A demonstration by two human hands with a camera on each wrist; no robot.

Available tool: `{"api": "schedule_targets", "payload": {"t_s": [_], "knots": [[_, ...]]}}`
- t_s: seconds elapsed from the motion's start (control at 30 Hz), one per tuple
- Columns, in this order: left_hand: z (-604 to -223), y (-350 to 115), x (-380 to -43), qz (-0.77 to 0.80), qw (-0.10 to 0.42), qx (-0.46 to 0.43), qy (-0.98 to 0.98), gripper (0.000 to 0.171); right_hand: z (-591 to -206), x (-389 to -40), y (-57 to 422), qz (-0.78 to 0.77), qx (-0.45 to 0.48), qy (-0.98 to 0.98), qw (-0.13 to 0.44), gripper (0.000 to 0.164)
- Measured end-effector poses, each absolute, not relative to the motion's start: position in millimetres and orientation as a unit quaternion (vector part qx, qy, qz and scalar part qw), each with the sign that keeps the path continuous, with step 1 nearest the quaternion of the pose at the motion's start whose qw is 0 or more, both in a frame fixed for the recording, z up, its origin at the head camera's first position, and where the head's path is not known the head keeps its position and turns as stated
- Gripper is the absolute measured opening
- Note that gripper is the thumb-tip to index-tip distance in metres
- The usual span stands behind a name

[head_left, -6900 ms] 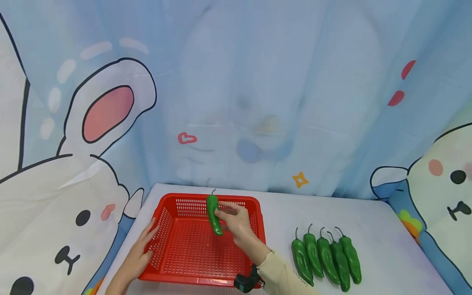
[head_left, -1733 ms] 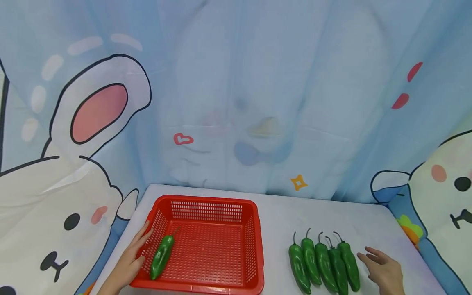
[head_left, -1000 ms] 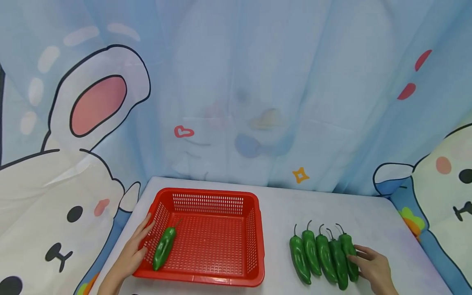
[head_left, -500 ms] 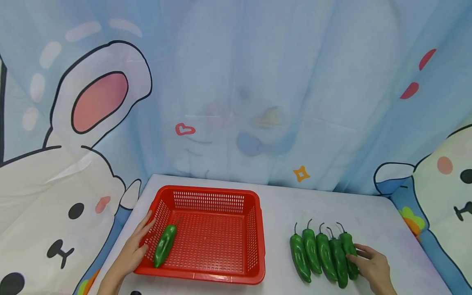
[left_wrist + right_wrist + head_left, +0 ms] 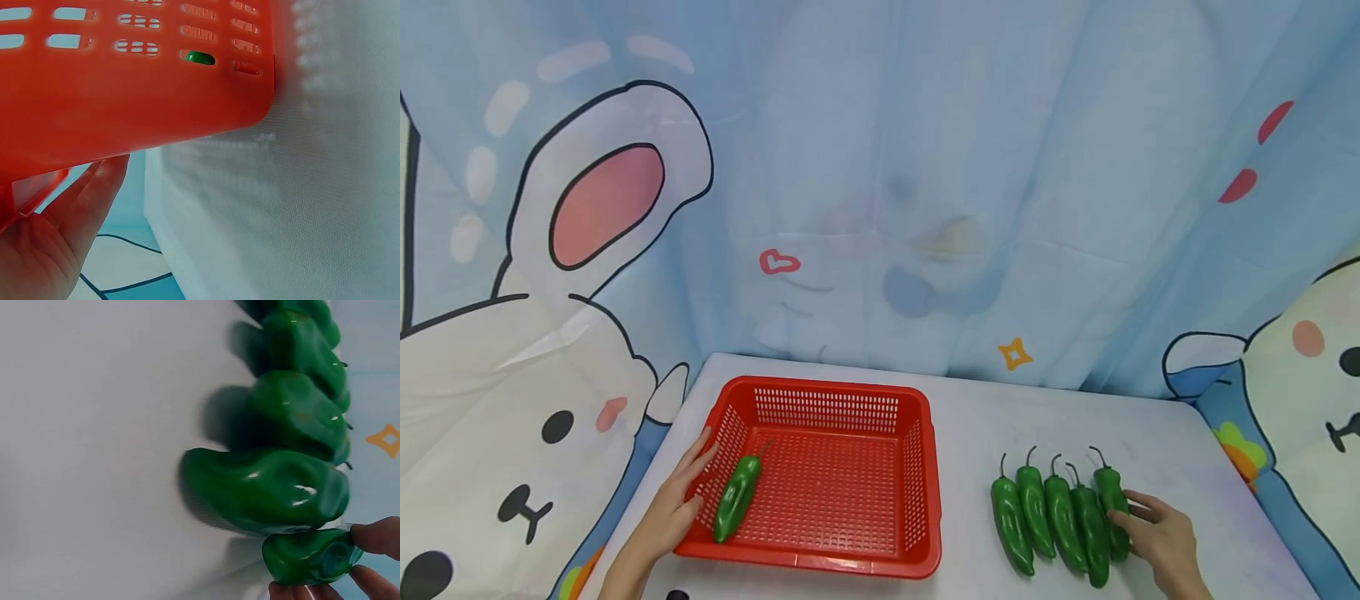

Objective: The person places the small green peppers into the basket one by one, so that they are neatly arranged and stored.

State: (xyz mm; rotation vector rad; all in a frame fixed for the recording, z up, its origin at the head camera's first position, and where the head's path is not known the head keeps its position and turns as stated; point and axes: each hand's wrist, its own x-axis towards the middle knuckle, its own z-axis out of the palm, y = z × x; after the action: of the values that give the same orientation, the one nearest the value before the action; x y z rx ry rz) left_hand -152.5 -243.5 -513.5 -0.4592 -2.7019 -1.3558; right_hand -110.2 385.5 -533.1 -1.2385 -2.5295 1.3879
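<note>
My right hand (image 5: 1165, 537) pinches the rightmost green chili pepper (image 5: 1111, 490) of a row on the white table, thumb on one side and fingers on the other. In the right wrist view, that chili pepper (image 5: 306, 556) sits between thumb and fingertips, close beside its neighbour (image 5: 269, 487). My left hand (image 5: 666, 512) rests against the left side of a red plastic basket (image 5: 835, 562), its fingers fairly straight along the rim. The left wrist view has this hand (image 5: 69, 231) touching the basket's outer side (image 5: 137, 106). One green chili pepper (image 5: 737, 500) lies inside, along the left wall.
Several more green chili peppers (image 5: 1060, 517) lie side by side, stems pointing away, to the right of the basket. The white table (image 5: 966, 442) runs back to a blue curtain (image 5: 880, 167) printed with cartoon animals.
Earlier, my right hand held a chili pepper over the basket; that pepper now lies inside. The hand has since reached the row's right end, and its pepper has just shifted slightly from its neighbour.
</note>
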Motion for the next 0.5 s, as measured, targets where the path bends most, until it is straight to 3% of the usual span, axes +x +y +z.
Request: {"api": "schedule_targets", "payload": {"t_s": [0.5], "knots": [[-511.8, -243.7, -153.4, -0.440, 0.035, -0.144, -0.886, 0.073, -492.7, -122.6, 387.8, 0.494, -0.359, -0.791, 0.029, 0.069]]}}
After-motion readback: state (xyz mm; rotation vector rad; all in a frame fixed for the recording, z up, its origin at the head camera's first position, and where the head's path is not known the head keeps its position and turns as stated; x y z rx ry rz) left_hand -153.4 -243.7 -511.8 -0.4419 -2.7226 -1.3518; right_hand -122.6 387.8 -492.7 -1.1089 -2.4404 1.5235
